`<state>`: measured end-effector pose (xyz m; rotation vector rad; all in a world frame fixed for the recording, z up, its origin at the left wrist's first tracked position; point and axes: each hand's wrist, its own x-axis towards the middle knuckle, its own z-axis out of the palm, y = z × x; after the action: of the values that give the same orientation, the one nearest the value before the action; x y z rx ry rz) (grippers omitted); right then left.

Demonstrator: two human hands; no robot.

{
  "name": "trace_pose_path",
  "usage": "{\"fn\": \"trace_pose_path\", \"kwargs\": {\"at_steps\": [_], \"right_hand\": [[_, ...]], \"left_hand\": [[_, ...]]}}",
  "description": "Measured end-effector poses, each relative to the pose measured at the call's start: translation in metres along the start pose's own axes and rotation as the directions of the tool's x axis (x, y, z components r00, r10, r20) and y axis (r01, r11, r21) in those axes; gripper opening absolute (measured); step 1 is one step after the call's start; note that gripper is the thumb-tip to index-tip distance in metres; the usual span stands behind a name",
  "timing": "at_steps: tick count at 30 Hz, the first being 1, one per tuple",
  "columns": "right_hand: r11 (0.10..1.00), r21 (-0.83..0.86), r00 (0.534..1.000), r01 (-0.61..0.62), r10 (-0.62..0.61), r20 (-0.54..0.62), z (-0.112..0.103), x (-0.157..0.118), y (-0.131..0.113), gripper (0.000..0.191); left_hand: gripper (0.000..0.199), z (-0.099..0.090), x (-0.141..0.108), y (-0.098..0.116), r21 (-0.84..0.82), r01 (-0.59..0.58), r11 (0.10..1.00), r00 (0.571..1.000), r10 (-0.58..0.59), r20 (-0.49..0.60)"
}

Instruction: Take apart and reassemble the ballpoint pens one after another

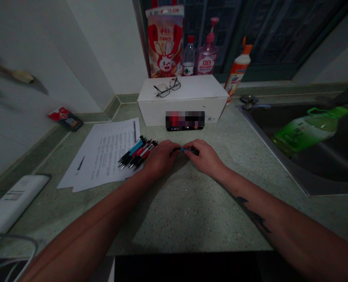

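My left hand and my right hand meet over the counter, fingertips almost together. Between them runs a thin black pen with a blue part. Each hand pinches one side of it, and most of its length is hidden by my fingers; I cannot tell whether it is in one piece. Just left of my left hand, several pens with black, blue and red barrels lie side by side on printed paper sheets.
A white box bearing eyeglasses stands behind my hands, with a phone leaning on its front. A sink with a green jug is at right. A white power strip lies at left.
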<state>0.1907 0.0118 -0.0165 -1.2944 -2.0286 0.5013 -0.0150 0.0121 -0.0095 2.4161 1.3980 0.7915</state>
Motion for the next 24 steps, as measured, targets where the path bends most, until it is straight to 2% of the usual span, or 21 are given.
{"fn": "trace_pose_path", "kwargs": {"at_steps": [5,12,20,24], "right_hand": [[1.000,-0.015,0.999,0.023,-0.022,0.037,0.0004,0.0005,0.0016,0.017],[1.000,-0.025,1.000,0.001,-0.001,0.021,0.0003,-0.0004,0.0010,0.010],[0.998,-0.047,0.998,0.033,-0.030,0.062,-0.0006,0.0002,0.0000,0.018],[0.999,-0.041,0.999,0.027,-0.025,0.046,-0.0005,0.0009,0.0006,0.014]], "left_hand": [[0.018,0.0001,0.0005,0.0001,-0.016,-0.007,1.000,1.000,0.007,0.002],[0.019,0.0026,0.0000,-0.0020,-0.011,-0.022,1.000,1.000,0.022,-0.010],[0.021,0.0005,0.0002,-0.0008,-0.021,-0.023,1.000,1.000,0.023,-0.004],[0.020,0.0002,0.0002,0.0002,0.001,-0.009,1.000,1.000,0.009,0.012]]}}
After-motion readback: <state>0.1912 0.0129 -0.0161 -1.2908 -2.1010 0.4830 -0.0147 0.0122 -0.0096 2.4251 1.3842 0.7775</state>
